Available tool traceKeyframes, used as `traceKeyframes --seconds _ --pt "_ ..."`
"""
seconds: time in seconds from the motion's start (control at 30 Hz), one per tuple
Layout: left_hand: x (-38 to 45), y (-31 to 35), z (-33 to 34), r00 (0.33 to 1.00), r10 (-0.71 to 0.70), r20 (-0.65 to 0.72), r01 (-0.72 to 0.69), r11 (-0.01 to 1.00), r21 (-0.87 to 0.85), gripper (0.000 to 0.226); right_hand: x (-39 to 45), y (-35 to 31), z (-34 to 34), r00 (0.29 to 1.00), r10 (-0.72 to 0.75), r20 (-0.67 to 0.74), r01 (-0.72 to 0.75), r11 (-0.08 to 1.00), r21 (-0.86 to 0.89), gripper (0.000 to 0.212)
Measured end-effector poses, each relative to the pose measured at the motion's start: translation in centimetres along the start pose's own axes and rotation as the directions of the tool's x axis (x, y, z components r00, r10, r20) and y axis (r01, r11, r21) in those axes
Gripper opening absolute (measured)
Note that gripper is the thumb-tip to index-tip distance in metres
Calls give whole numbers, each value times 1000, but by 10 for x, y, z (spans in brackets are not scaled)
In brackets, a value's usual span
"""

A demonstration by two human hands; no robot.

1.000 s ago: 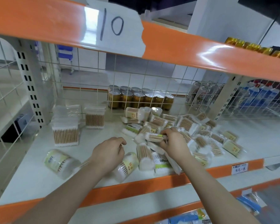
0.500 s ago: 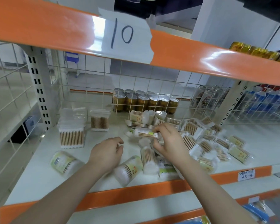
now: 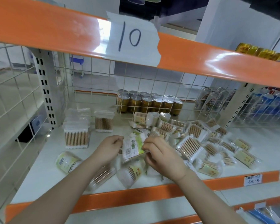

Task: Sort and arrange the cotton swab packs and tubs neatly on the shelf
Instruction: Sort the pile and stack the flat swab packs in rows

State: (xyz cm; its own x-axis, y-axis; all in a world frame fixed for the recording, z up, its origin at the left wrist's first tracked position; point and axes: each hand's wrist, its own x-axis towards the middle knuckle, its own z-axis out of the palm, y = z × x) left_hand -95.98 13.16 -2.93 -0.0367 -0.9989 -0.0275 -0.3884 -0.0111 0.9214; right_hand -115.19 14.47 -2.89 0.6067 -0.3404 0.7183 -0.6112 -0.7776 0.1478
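Head: sign (image 3: 131,38) "10" (price tag (image 3: 252,179) perhaps "3")

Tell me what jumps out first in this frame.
The taped paper label marked 10 on the orange upper shelf beam grabs the eye. Below it, the left hand and right hand together hold a green-labelled cotton swab pack at centre, with a jumbled pile of swab packs spread to the right.

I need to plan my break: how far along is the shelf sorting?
Early. Done: clear rectangular swab boxes stand stacked at left. In hand: left hand and right hand hold a green-labelled flat swab pack. Left: the jumbled pile of packs and round tubs lying on their sides.
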Motion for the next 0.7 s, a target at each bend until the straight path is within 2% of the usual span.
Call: traceKeyframes --seconds 0.13,0.2,0.5,0.6,0.7 --pt "3 -2 0 999 32 27 -32 999 -5 21 -1 3 3 1000 11 26 -10 1000 -30 17" --pt "4 -3 0 998 61 18 -61 998 0 26 0 6 4 998 56 6 -55 998 -20 17" --pt "0 -1 0 987 161 -11 -160 985 69 22 6 17 7 950 312 14 -312 949 37 17" --pt "-1 -1 1 982 187 -15 -185 979 86 22 10 17 7 896 441 40 -443 895 46 24" --pt "-3 -3 4 978 207 -16 -205 975 92 25 17 15 4 788 600 141 -616 772 158 22"
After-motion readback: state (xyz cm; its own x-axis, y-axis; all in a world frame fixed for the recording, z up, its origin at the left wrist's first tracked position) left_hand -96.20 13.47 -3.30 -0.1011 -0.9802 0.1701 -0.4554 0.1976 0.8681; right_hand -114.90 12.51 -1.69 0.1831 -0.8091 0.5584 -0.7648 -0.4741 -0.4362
